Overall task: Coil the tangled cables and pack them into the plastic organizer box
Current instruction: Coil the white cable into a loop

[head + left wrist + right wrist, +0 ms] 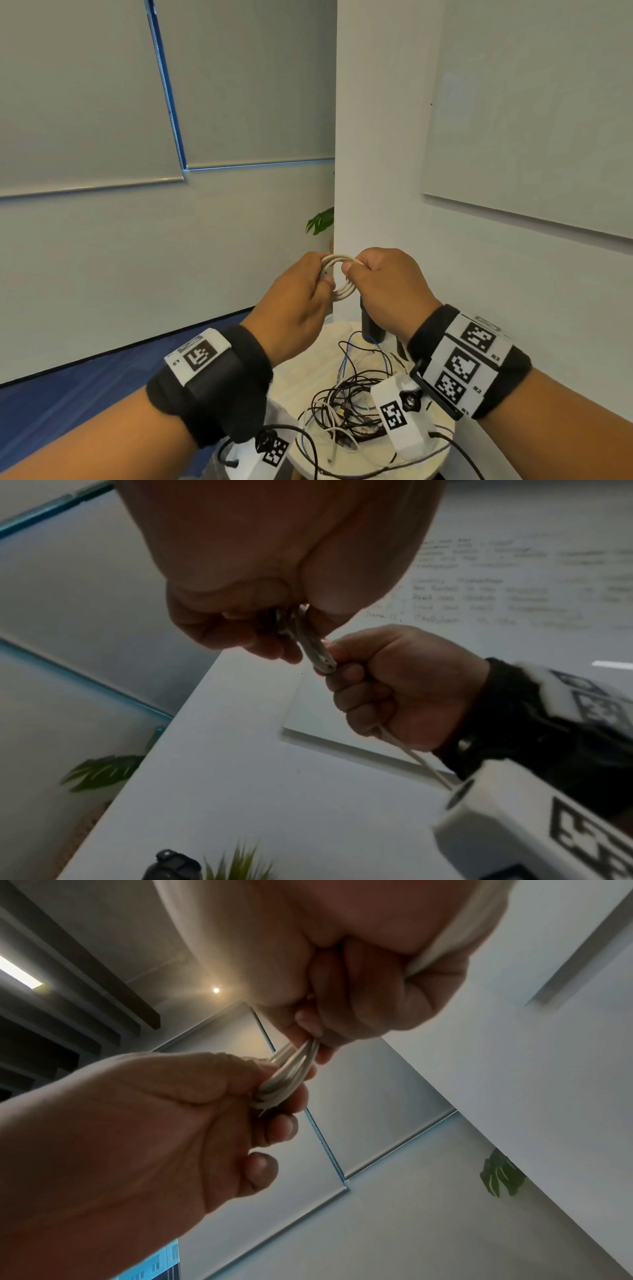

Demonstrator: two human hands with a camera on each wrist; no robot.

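A white cable (pixel 337 277), wound into a small coil of several loops, is held up in front of me above the table. My left hand (pixel 308 291) pinches the coil's left side and my right hand (pixel 373 274) grips its right side, fingers curled. The same coil (pixel 313 645) runs between both hands in the left wrist view, with a loose white strand hanging below the right fist. In the right wrist view the bundled loops (pixel 291 1069) are squeezed between the two hands. A tangle of black, white and blue cables (pixel 349 401) lies on the round table below. No organizer box shows.
The round cream table (pixel 301 373) stands low in front of me with a dark cylinder (pixel 373 329) at its far side. A white wall corner (pixel 342 171) rises just behind, a green plant leaf (pixel 320 221) beside it. Blue floor (pixel 102 383) lies to the left.
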